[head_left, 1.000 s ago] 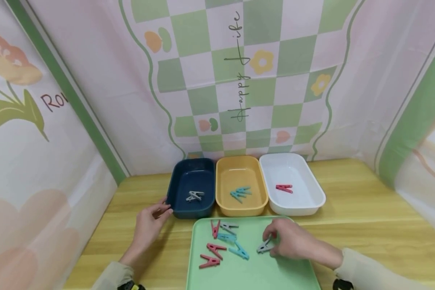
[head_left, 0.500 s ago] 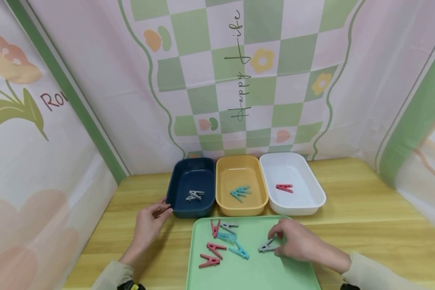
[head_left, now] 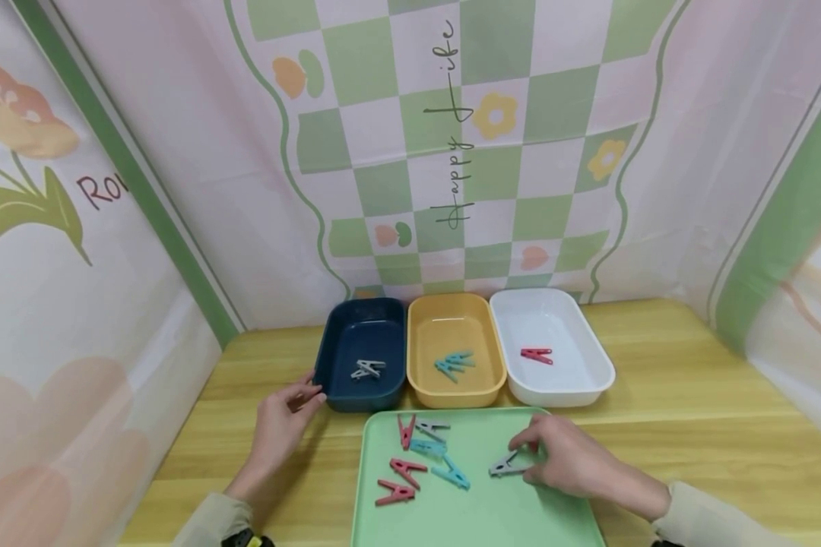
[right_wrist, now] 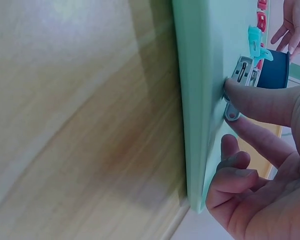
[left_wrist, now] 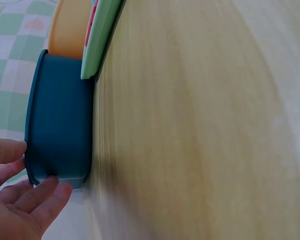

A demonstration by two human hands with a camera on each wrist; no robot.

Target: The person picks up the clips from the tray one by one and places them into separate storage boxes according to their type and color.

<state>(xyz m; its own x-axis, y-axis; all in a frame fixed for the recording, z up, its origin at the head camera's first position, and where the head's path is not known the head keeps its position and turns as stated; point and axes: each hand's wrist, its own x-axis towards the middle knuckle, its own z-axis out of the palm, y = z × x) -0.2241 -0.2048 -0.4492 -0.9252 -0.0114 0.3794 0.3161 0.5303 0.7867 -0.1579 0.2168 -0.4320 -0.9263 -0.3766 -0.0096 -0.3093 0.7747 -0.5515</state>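
My right hand (head_left: 564, 456) pinches a grey clothespin (head_left: 506, 465) between thumb and index finger, low over the green tray (head_left: 479, 524). In the right wrist view the thumb covers part of the grey clothespin (right_wrist: 241, 70), and the other fingers curl below. My left hand (head_left: 283, 425) touches the front left corner of the dark blue bin (head_left: 359, 399). Its fingers (left_wrist: 52, 207) rest against the outer wall in the left wrist view. On the tray lie red clothespins (head_left: 395, 492), blue clothespins (head_left: 454, 474) and another grey clothespin (head_left: 432, 428).
Two grey clothespins (head_left: 369, 370) lie in the dark blue bin. Beside it, a yellow bin (head_left: 454, 395) has two blue clothespins (head_left: 449, 369). The white bin (head_left: 588, 372) at right contains a red clothespin (head_left: 537, 355). Patterned cloth hangs behind the wooden table (head_left: 691, 395).
My right hand has shifted slightly right with the grey clothespin, which has turned a little flatter. My left hand and the bins have stayed in place.
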